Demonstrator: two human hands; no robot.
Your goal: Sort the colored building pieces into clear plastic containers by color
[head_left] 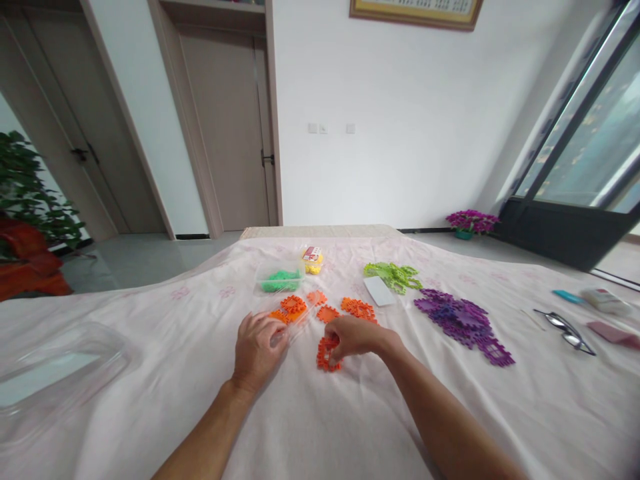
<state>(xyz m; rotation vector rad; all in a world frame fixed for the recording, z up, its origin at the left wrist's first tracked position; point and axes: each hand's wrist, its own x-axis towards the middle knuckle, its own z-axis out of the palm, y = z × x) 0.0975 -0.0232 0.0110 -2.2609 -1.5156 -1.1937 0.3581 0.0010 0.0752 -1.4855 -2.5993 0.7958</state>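
My left hand [259, 347] grips the near left side of a small clear plastic box [299, 325]. Orange toothed plastic building pieces [293, 305] lie in that box. Thumb and fingers of my right hand [347, 335] are closed on an orange toothed piece [326, 357] on the cloth, just right of the box. The fingers hide part of this piece. Beyond my right hand lie more loose orange pieces [359, 308], one of them close to the box.
A box of green pieces [281, 281] and a yellow-filled pack [313, 260] stand farther back. Lime pieces [393, 275], a white card [379, 291] and a purple pile [460, 319] lie right. Eyeglasses [565, 330] rest far right; an empty clear tray [60, 373] sits left.
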